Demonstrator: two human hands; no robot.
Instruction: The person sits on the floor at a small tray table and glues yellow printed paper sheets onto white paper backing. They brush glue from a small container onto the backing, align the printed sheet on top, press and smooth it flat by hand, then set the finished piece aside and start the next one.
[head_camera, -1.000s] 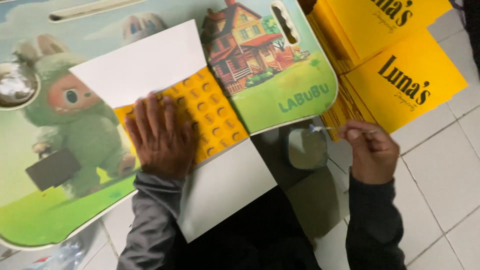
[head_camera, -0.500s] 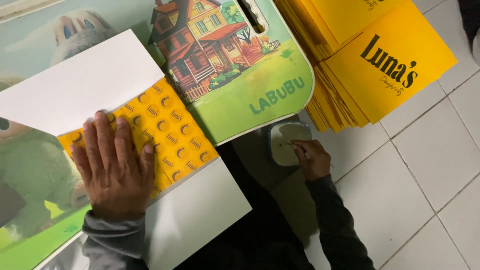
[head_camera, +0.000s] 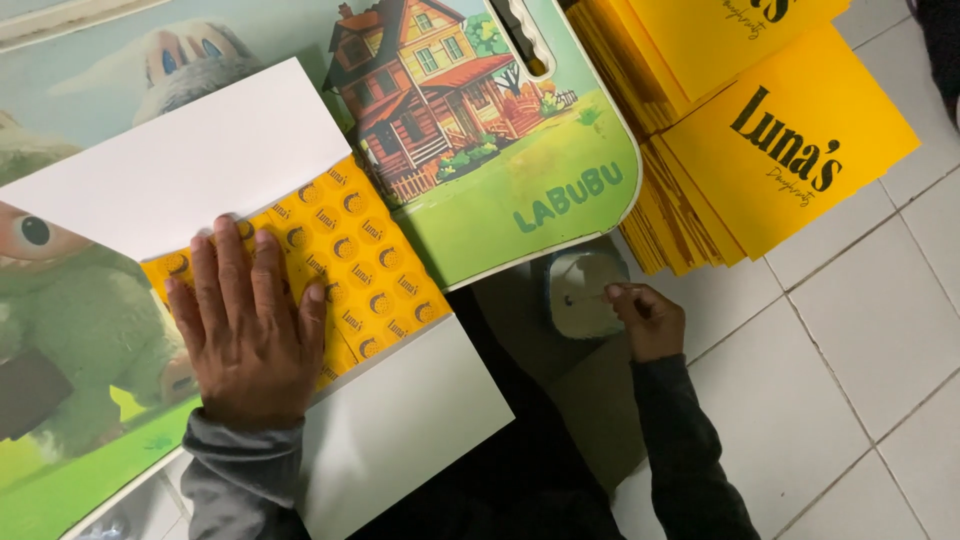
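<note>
Left hand (head_camera: 250, 335) is pressing flat, fingers spread, on the yellow sheet (head_camera: 345, 265), while right hand (head_camera: 645, 320), pinched, is dipping into the cup (head_camera: 580, 290) at its 10 o'clock.

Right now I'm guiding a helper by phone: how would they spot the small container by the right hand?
Find the picture-printed lap table. Just below its right corner, on the floor, sits a small pale tub, touched by the right hand. Unlike the flat yellow sheets stacked beside it, it is an open whitish cup.
</note>
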